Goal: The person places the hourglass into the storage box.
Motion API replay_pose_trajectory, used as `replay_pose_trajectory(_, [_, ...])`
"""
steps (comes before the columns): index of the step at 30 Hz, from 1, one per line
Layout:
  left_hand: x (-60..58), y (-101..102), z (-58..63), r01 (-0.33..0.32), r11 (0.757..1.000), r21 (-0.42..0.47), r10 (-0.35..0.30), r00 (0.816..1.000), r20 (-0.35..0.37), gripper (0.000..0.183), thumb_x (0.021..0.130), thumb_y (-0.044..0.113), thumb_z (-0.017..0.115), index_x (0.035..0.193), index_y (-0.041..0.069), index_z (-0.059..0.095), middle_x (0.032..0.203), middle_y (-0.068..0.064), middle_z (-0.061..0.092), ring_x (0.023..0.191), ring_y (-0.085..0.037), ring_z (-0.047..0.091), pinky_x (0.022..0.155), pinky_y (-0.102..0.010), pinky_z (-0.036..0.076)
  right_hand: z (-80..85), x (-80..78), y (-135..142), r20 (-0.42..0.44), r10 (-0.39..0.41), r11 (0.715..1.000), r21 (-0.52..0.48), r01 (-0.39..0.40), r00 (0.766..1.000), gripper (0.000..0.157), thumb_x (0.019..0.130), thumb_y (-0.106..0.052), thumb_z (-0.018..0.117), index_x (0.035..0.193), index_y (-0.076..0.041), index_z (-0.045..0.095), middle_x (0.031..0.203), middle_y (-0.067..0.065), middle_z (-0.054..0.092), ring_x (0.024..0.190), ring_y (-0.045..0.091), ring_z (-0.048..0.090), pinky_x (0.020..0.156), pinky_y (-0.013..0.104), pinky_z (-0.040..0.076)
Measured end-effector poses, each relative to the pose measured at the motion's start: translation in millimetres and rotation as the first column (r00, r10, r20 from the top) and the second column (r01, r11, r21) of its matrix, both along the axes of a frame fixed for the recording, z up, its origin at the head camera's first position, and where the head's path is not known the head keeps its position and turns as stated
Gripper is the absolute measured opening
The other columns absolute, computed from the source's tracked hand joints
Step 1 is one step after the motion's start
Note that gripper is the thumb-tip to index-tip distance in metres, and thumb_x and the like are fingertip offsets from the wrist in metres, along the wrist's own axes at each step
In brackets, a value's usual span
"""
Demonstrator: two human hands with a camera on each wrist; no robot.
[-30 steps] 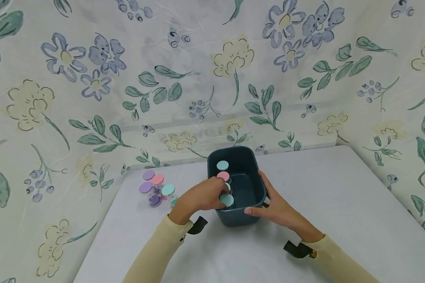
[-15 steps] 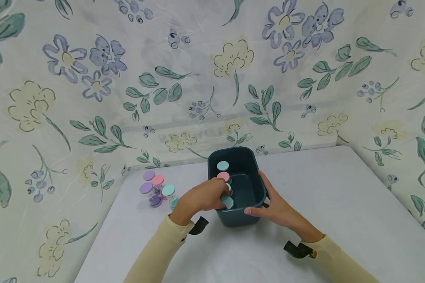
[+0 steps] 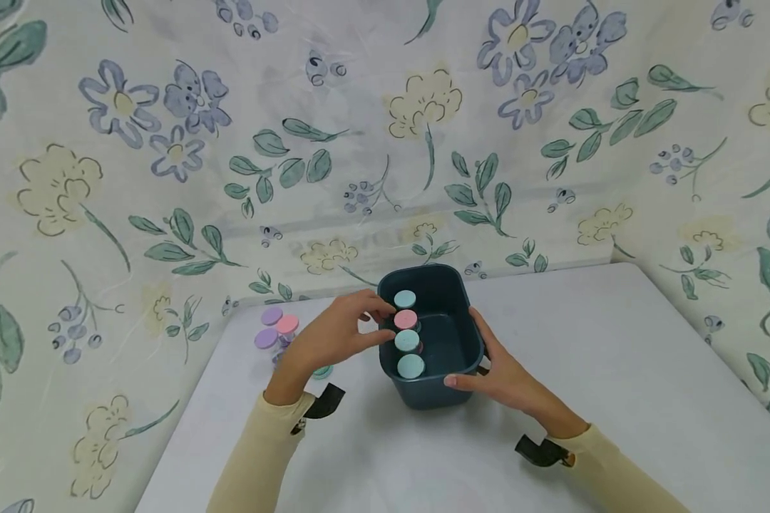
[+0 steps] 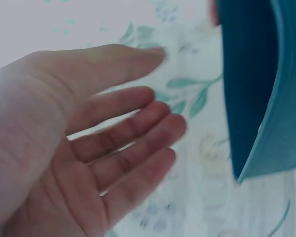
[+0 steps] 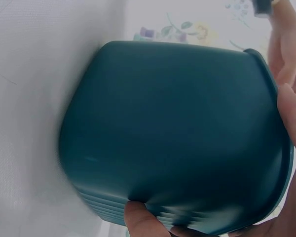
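Observation:
A dark teal plastic bin (image 3: 433,395) stands on the table, with a row of small lidded jars along its left inside wall. Mint lids (image 3: 411,366) and one pink lid (image 3: 406,320) top these jars. My left hand (image 3: 336,331) is at the bin's left rim, fingers and thumb spread apart. In the left wrist view that hand (image 4: 44,138) holds nothing, beside the bin wall (image 4: 291,98). My right hand (image 3: 503,374) grips the bin's near right corner, thumb over the rim. In the right wrist view its fingers (image 5: 140,219) press against the ribbed side.
Left of the bin, a cluster of small jars with purple lids (image 3: 266,338) and a pink lid (image 3: 288,325) stands on the white table (image 3: 552,335). My left hand partly hides them. A flower-patterned cloth (image 3: 372,171) hangs behind the table.
My left hand has let go of a mint-lidded jar inside the bin and moved up and left to the rim. The jars' lids now show in full. My right hand has stayed on the bin.

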State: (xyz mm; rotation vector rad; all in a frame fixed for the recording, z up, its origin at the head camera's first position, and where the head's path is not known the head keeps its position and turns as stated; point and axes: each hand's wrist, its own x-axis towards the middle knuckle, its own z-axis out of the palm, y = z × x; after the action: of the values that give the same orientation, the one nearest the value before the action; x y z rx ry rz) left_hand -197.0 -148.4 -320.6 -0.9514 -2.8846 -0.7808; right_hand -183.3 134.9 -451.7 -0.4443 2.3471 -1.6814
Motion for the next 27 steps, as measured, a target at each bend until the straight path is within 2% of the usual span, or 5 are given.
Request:
replay_pose_trajectory(6, [3.7, -43, 9.7, -0.116, 0.976, 0.186, 0.142, 0.981, -0.132, 0.029, 0.089, 0.023, 0.073, 0.117, 0.014, 0.069, 0.113, -0.002, 0.068, 0.102, -0.018, 0.067, 0.092, -0.038, 0.057, -0.2, -0.1, -1, 0.021, -0.005, 1.000, -0.002, 0.005, 1.000, 0.116, 0.075, -0.043, 0.083, 0.155, -0.046, -0.002, 0.168, 0.002, 0.004, 0.152, 0.040, 0.017, 0.109, 0.058, 0.041])
replay_pose_trajectory(11, [6.5, -81, 9.7, -0.224, 0.926, 0.303, 0.281, 0.947, -0.157, 0.032, 0.091, 0.020, 0.071, 0.122, 0.012, 0.067, 0.115, -0.007, 0.068, 0.104, -0.011, 0.065, 0.093, -0.016, 0.053, 1.0, -0.4, -1, 0.026, -0.014, 1.000, -0.003, 0.014, 1.000, 0.116, 0.074, -0.043, 0.084, 0.153, -0.048, -0.001, 0.168, 0.001, 0.004, 0.152, 0.039, 0.018, 0.109, 0.059, 0.041])
replay_pose_trajectory(15, [8.3, -108, 0.3, -0.276, 0.863, 0.423, 0.358, 0.925, -0.127, 0.034, 0.092, 0.014, 0.069, 0.125, 0.006, 0.064, 0.116, -0.006, 0.067, 0.104, 0.002, 0.062, 0.091, -0.004, 0.047, 1.5, -1.3, 0, 0.017, -0.019, 1.000, 0.006, 0.019, 1.000, 0.116, 0.075, -0.044, 0.083, 0.154, -0.048, -0.002, 0.168, 0.002, 0.005, 0.151, 0.040, 0.019, 0.108, 0.059, 0.043])
replay_pose_trajectory(20, [7.9, -132, -18.3, -0.381, 0.730, 0.568, 0.477, 0.878, -0.024, 0.040, 0.092, 0.015, 0.069, 0.130, 0.003, 0.061, 0.113, 0.011, 0.066, 0.103, 0.007, 0.061, 0.090, -0.005, 0.048, 3.4, -1.3, 1, 0.023, -0.016, 1.000, 0.010, 0.016, 1.000, 0.115, 0.076, -0.045, 0.082, 0.154, -0.046, -0.002, 0.168, 0.003, 0.004, 0.151, 0.042, 0.019, 0.107, 0.059, 0.043])
replay_pose_trajectory(27, [4.3, -155, -53.7, -0.625, 0.467, 0.625, 0.701, 0.693, 0.168, 0.048, 0.091, 0.027, 0.071, 0.136, 0.015, 0.059, 0.127, -0.003, 0.065, 0.106, 0.007, 0.059, 0.090, -0.003, 0.047, 3.2, 0.9, -1, 0.014, -0.004, 1.000, 0.008, 0.004, 1.000, 0.116, 0.076, -0.042, 0.083, 0.155, -0.043, -0.001, 0.168, 0.005, 0.004, 0.151, 0.043, 0.018, 0.108, 0.059, 0.042])
